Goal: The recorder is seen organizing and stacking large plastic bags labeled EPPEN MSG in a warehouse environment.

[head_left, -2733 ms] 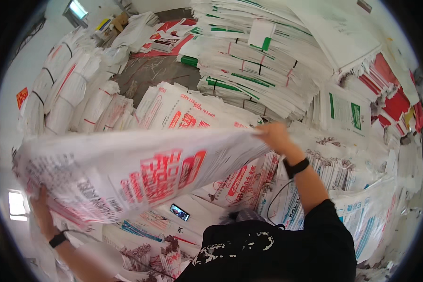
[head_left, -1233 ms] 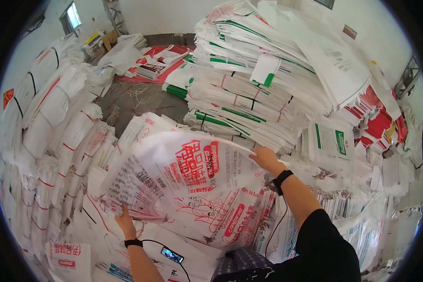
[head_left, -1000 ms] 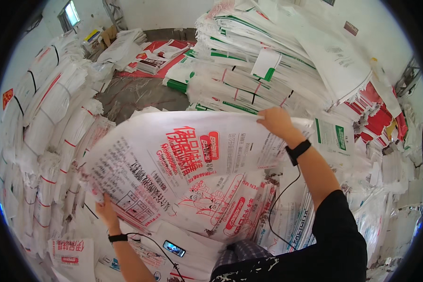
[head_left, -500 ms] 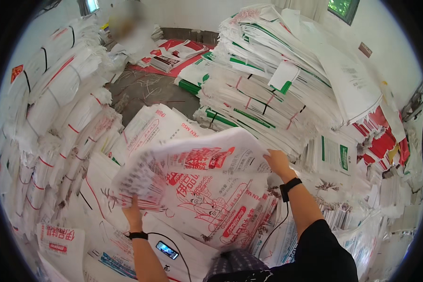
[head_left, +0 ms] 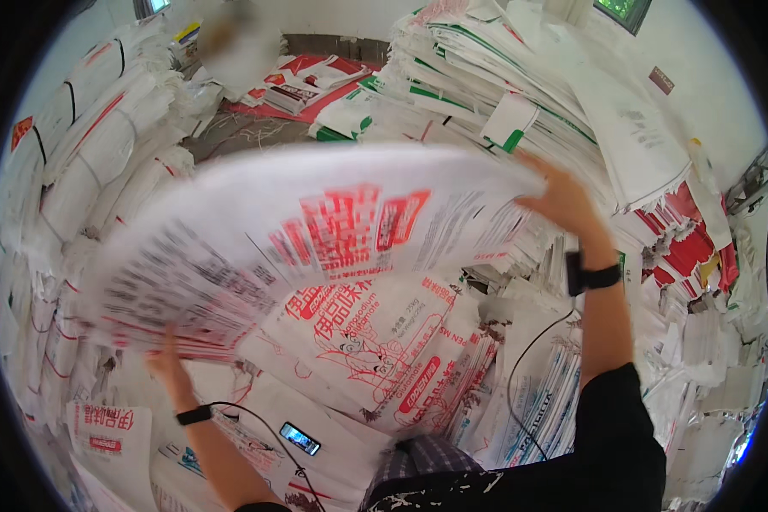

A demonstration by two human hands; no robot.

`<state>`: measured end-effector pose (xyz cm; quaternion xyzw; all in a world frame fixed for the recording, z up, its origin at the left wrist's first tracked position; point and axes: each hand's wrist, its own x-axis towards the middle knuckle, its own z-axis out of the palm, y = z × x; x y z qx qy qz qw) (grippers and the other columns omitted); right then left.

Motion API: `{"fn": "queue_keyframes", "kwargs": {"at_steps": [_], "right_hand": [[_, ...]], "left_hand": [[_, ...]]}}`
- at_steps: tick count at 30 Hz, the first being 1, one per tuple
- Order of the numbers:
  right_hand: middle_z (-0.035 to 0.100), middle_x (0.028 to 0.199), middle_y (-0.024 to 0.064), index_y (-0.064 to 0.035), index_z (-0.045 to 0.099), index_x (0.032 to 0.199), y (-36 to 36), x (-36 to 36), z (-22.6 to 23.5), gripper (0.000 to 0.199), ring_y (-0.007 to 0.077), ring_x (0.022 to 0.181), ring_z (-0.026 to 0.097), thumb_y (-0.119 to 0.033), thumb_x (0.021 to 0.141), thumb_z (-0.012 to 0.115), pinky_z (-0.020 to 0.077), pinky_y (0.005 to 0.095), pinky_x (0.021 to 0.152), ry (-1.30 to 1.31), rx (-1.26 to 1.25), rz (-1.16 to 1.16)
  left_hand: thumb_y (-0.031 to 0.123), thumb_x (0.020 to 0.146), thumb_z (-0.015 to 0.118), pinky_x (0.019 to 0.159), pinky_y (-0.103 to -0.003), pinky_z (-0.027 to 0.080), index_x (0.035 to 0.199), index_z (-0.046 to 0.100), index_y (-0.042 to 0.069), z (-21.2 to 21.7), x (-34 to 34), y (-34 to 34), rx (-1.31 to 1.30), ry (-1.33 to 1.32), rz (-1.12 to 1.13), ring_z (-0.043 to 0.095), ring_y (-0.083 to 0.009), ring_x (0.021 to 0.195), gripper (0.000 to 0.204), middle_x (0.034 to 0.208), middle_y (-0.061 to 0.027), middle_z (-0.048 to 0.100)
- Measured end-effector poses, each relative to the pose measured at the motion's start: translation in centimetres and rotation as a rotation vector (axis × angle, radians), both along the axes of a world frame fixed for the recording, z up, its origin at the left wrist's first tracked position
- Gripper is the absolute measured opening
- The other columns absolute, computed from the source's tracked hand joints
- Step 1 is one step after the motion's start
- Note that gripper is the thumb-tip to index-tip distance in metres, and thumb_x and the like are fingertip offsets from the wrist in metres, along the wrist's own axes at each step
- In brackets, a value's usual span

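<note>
A large white woven sack (head_left: 256, 213) with red and black print is spread wide in front of me, its upper edge bowed and blurred by motion. My left hand (head_left: 169, 371) is closed on its lower left edge, the fingers partly hidden by the sack. At the upper right corner, my right hand (head_left: 563, 196) grips it between thumb and fingers. Below the raised sack lies a pile of similar flat sacks (head_left: 375, 350) with red print and a cartoon figure. Each wrist wears a black band with a cable running from it.
Bundled white sacks (head_left: 102, 162) are stacked high along the left. A tall pile of green-edged sacks (head_left: 486, 94) rises at the back right. Red sacks (head_left: 316, 85) lie on the far floor. A phone (head_left: 300, 439) with a lit screen rests on sacks near my left forearm.
Both hands have moved apart, my left hand to the left and my right hand up and right. The sack has risen and opened out wider, uncovering more of the pile beneath.
</note>
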<state>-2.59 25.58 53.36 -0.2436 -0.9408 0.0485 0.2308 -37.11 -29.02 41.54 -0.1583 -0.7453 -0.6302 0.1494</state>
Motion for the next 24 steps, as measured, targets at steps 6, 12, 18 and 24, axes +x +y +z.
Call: {"fn": "queue_keyframes", "kwargs": {"at_steps": [6, 12, 18, 24], "right_hand": [[0.069, 0.092, 0.0156, -0.0114, 0.067, 0.093, 1.8, 0.4, -26.5, 0.019, 0.0385, 0.087, 0.064, -0.025, 0.09, 0.055, 0.05, 0.0497, 0.073, -0.245, -0.033, -0.036], [0.07, 0.095, 0.01, -0.0166, 0.068, 0.103, 1.9, 0.3, -15.5, 0.018, 0.0339, 0.088, 0.066, -0.022, 0.09, 0.057, 0.0507, 0.0473, 0.068, 0.058, -0.066, -0.14], [0.07, 0.104, 0.0106, -0.0136, 0.069, 0.106, 0.8, -0.1, -1.7, 0.023, 0.0327, 0.092, 0.065, -0.008, 0.085, 0.06, 0.052, 0.0436, 0.076, 0.316, 0.051, -0.118], [0.068, 0.113, 0.0095, -0.0139, 0.069, 0.112, -0.4, 4.0, 1.9, 0.041, 0.037, 0.111, 0.058, 0.002, 0.074, 0.063, 0.0438, 0.044, 0.1, 0.678, 0.236, -0.03]], "left_hand": [[0.011, 0.09, 0.069, 0.09, -0.03, 0.046, 0.121, 0.058, -0.009, -17.7, 0.5, 1.0, -0.217, -0.194, -0.049, 0.06, -0.0173, 0.1, 0.038, 0.112, -0.0104, 0.066], [0.004, 0.091, 0.065, 0.097, -0.032, 0.045, 0.125, 0.056, -0.009, -9.9, -3.2, -2.9, -0.188, -0.099, -0.02, 0.057, -0.0193, 0.111, 0.037, 0.126, -0.0117, 0.061], [0.008, 0.093, 0.065, 0.099, -0.034, 0.046, 0.132, 0.051, -0.009, -0.3, -3.6, -3.6, -0.116, 0.277, 0.331, 0.057, -0.0225, 0.114, 0.045, 0.132, -0.015, 0.058], [0.011, 0.095, 0.059, 0.105, -0.038, 0.041, 0.129, 0.053, -0.008, -6.6, 2.9, -2.3, -0.217, 0.478, 0.384, 0.055, -0.0253, 0.12, 0.039, 0.135, -0.0159, 0.057]]}}
